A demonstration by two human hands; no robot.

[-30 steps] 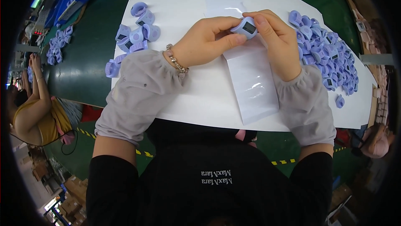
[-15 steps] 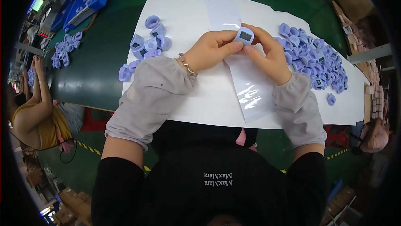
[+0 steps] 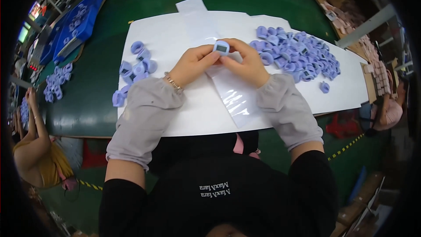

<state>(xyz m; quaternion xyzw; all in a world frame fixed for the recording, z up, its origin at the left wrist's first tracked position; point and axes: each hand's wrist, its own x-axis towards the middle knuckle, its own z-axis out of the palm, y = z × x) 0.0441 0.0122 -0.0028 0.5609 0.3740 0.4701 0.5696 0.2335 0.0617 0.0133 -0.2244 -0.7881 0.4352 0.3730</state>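
left hand [image 3: 188,66] and right hand [image 3: 247,64] half-curled, both pinching one lilac watch-like piece [image 3: 221,48] above white sheet [image 3: 188,116], lilac pile [image 3: 302,55] at sheet's right, small cluster [image 3: 138,68] at its left

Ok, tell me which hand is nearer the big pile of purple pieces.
Right. The right hand is beside the pile's left edge; the left hand is farther left, beyond the right hand.

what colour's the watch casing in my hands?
The watch casing is pale lavender-blue; the head view shows it best.
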